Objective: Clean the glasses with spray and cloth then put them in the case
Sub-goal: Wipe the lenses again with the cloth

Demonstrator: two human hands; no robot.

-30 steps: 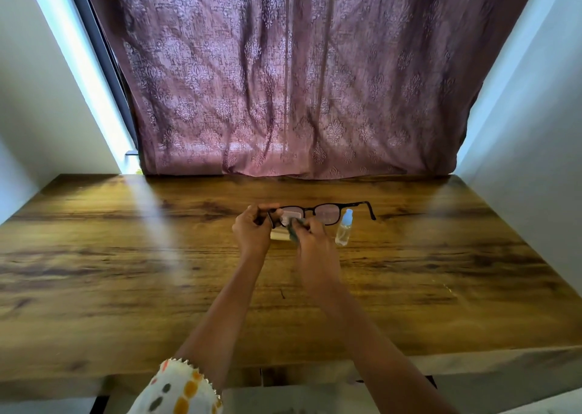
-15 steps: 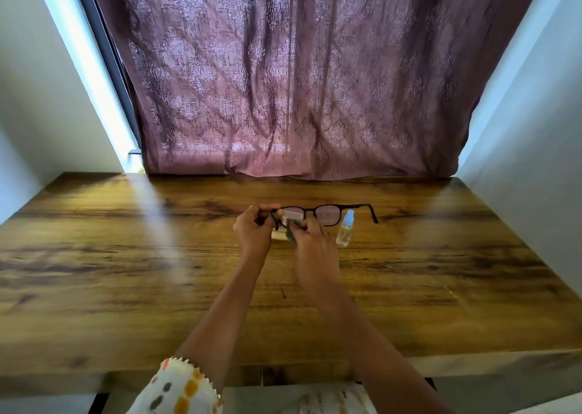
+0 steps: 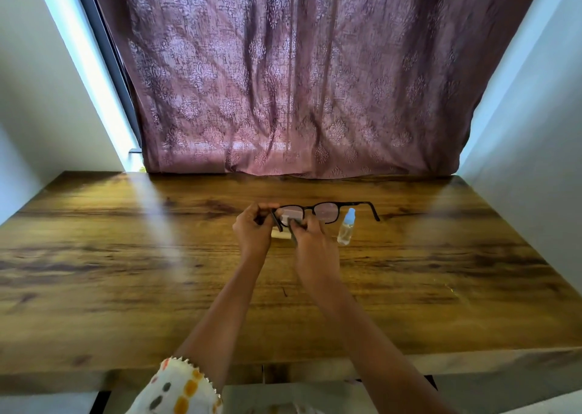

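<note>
So the black-framed glasses (image 3: 326, 212) are being held up over the far middle of the wooden table (image 3: 126, 272), lenses facing the camera. The left hand (image 3: 253, 231) has its fingers curled round the frame's left end, right about where the temple arm hinges. The right hand (image 3: 310, 243) is just beside it, nearly touching, and it's pinching a small grey cloth (image 3: 293, 223) against the lens on that same side. The cloth is mostly buried under the fingers, so only a bit of it shows. The other lens is uncovered, and that side's temple arm is unfolded and sticks out to the right. Just right of the right hand there's a little clear spray bottle (image 3: 346, 227) with a pale blue cap. It sits on the table with nobody touching it, right below the free lens. There's also a pale cream thing (image 3: 279, 234) on the table peeking out under both hands (can't tell what it is, too much is hidden). A purple patterned curtain (image 3: 299, 83) hangs behind the table's far edge, and a white sleeve (image 3: 179, 388) with orange and grey spots shows at the bottom on the left arm.
</note>
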